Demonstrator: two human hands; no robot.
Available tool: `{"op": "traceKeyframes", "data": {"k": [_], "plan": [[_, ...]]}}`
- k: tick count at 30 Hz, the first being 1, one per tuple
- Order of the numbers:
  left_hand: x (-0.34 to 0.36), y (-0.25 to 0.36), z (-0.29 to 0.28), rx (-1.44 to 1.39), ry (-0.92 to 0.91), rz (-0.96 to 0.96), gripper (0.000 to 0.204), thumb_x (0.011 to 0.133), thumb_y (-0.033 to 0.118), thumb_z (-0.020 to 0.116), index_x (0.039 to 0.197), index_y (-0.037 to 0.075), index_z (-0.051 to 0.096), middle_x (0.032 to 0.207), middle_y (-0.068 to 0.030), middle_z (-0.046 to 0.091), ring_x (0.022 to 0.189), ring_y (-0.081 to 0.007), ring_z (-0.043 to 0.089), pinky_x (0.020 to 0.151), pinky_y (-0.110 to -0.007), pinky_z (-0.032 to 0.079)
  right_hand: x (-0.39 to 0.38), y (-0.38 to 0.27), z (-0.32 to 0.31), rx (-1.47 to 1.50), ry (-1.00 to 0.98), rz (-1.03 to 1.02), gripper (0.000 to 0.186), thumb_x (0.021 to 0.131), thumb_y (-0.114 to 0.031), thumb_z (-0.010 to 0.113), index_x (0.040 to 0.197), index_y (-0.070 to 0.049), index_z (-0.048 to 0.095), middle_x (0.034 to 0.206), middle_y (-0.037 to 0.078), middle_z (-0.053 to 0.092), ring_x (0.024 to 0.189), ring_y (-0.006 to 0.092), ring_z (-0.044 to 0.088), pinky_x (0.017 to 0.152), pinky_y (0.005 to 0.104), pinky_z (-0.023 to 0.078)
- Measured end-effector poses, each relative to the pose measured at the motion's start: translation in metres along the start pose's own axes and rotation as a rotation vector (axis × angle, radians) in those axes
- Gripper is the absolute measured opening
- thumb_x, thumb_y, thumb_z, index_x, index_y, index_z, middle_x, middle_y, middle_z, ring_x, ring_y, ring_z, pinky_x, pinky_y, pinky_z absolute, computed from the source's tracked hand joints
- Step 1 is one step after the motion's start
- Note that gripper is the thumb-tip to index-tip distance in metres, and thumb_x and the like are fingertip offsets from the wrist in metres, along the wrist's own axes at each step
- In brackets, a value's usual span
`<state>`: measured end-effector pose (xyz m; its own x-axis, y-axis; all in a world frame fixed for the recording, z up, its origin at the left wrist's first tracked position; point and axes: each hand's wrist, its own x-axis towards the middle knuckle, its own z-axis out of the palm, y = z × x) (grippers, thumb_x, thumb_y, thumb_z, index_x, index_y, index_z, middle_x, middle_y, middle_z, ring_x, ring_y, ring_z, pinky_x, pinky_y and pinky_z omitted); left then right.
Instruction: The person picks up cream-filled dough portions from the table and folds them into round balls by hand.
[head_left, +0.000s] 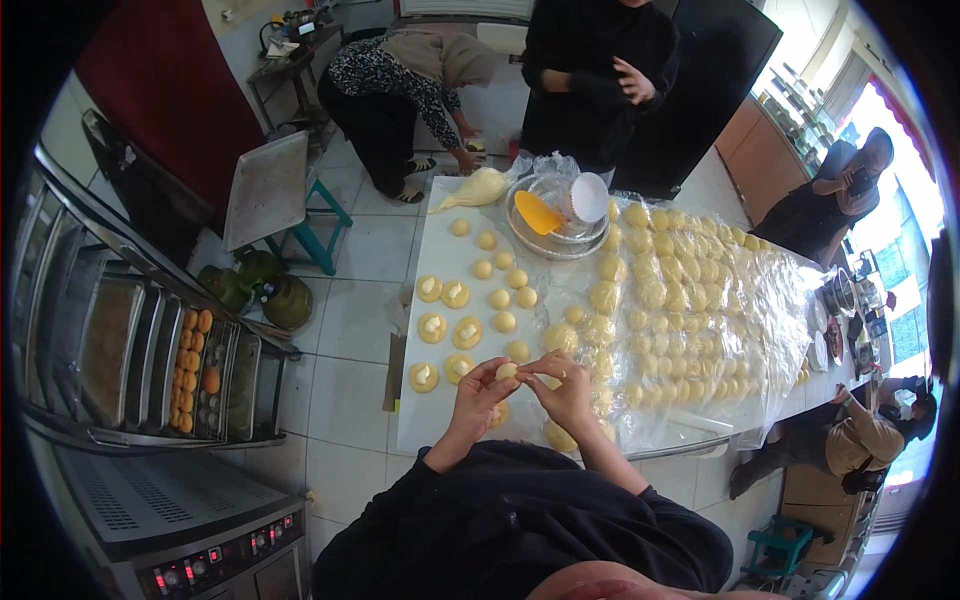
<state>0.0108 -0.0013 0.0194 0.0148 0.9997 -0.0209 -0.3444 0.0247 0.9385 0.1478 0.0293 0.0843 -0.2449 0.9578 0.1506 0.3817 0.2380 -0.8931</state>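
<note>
1. the left hand [480, 385] and right hand [562, 385] meet over the near edge of the white table [440, 250], fingers curled in and pinching a small dough ball [507, 371] between them.
2. to my eye the step is closing the dough round its filling; it looks best done with light, even pinches all round, so the soft skin doesn't tear.
3. the dough looks pale yellow, smooth and soft.
4. left of the hands lie flattened dough rounds [433, 327], each with a white dab of filling in the middle.
5. plain round balls [500, 298] sit behind them in loose rows.
6. to the right, many more balls lie under a crinkly clear plastic sheet [740, 300].
7. at the far end, a metal bowl [556, 215] holds an orange scraper [537, 212].
</note>
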Motion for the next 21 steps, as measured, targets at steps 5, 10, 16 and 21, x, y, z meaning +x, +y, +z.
{"op": "traceKeyframes", "data": {"k": [5, 10, 16, 21], "plan": [[0.018, -0.024, -0.016, -0.321, -0.084, 0.002, 0.034, 0.077, 0.001, 0.057, 0.109, 0.002, 0.047, 0.104, -0.0067, 0.053, 0.096, -0.0156, 0.053, 0.082, -0.030, 0.046, 0.014, 0.010, 0.006, 0.065, -0.003, -0.074, 0.018, 0.068, -0.006, 0.066, 0.085, -0.007, 0.061, 0.082, 0.005, 0.061, 0.079, 0.0162, 0.055, 0.074, 0.0274, 0.042], [0.063, 0.014, -0.031, -0.464, -0.454, -0.214, 0.039, 0.074, 0.002, 0.061, 0.110, 0.003, 0.047, 0.104, -0.0067, 0.053, 0.095, -0.0157, 0.053, 0.081, -0.030, 0.047, 0.038, 0.019, 0.008, 1.256, -0.308, 0.514, 0.044, 0.074, -0.005, 0.061, 0.111, -0.015, 0.041, 0.102, 0.002, 0.052, 0.090, 0.0156, 0.050, 0.081, 0.0303, 0.038], [0.179, 0.069, -0.037, 0.548, -0.277, 0.042, 0.025, 0.063, 0.005, 0.068, 0.088, 0.002, 0.061, 0.078, -0.0054, 0.062, 0.073, -0.0137, 0.059, 0.066, -0.025, 0.047, 0.062, 0.039, -0.032, 1.202, -0.015, 0.448, 0.043, 0.080, -0.017, 0.055, 0.118, -0.011, 0.036, 0.100, 0.002, 0.050, 0.092, 0.0145, 0.049, 0.083, 0.0336, 0.037], [0.251, 0.011, -0.089, 1.305, 0.080, 0.227, 0.029, 0.055, 0.007, 0.070, 0.083, 0.007, 0.063, 0.078, -0.0110, 0.062, 0.072, -0.0254, 0.060, 0.065, -0.032, 0.049, 0.065, 0.028, -0.038, 1.094, -0.197, 0.360, 0.046, 0.080, -0.018, 0.056, 0.120, -0.008, 0.034, 0.097, 0.003, 0.051, 0.091, 0.0139, 0.049, 0.082, 0.0307, 0.038]]}}
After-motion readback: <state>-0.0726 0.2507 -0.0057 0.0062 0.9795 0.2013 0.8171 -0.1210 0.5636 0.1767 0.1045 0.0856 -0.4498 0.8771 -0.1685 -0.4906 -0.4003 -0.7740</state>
